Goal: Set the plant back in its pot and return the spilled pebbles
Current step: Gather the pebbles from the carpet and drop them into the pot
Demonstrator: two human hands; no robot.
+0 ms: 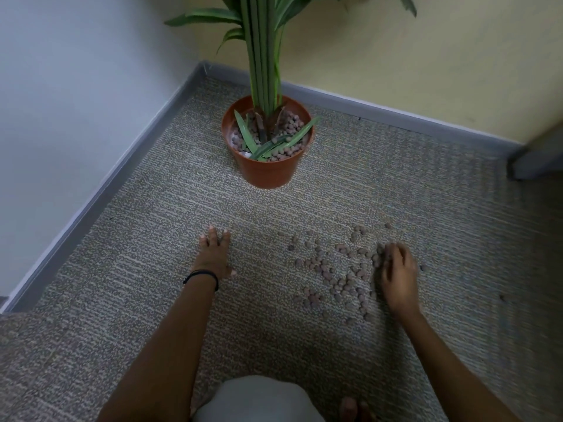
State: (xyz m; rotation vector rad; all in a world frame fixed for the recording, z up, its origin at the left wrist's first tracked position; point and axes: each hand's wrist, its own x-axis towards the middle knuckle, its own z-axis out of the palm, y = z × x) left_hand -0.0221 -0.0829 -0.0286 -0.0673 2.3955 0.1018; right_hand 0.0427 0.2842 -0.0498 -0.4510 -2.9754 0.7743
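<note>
Left hand (214,254): fingers (212,236) spread flat on the carpet (137,239), holding nothing; a dark band (202,274) sits on the wrist.
Right hand (397,275): fingers bent down onto the right edge of the spill; it is blurred, so I cannot tell whether they grip anything.
Pebbles (335,272): scattered on the carpet between the two hands, the nearest ones touching the right fingers.
Plant (263,56): upright in its pot (268,170), well beyond the left fingertips, in the corner.
</note>
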